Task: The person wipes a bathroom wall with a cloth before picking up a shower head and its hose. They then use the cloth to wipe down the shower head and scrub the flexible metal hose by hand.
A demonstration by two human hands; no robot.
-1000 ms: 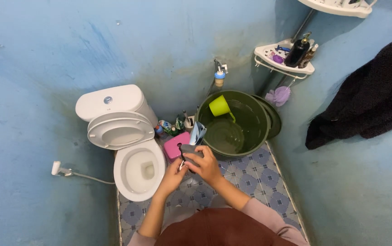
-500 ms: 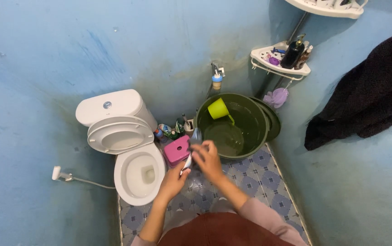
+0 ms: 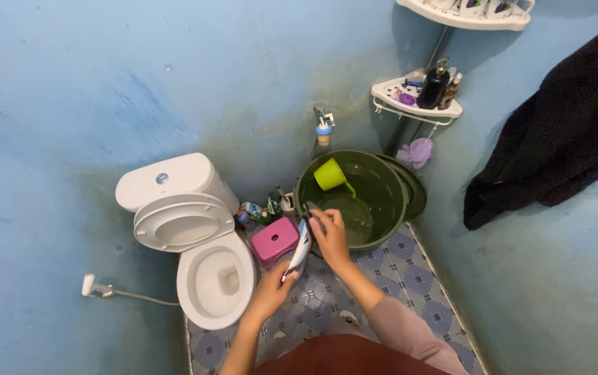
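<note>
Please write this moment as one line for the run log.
left hand: holds lower end of tube | right hand: at tube's upper end | behind: green tub, pink stool

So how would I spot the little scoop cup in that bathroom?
Find the white toilet, then look right to the big dark green tub in the corner. The scoop rests inside its far rim: it is the only bright lime green thing there, with a handle.

Patterned tile floor (image 3: pixel 410 292) carries toilet (image 3: pixel 208 267), pink stool (image 3: pixel 275 241), green basin (image 3: pixel 372 198).

toilet (image 3: pixel 195 229): glossy ceramic | basin (image 3: pixel 389 201): smooth plastic | wall (image 3: pixel 70 90): matt, stained
</note>
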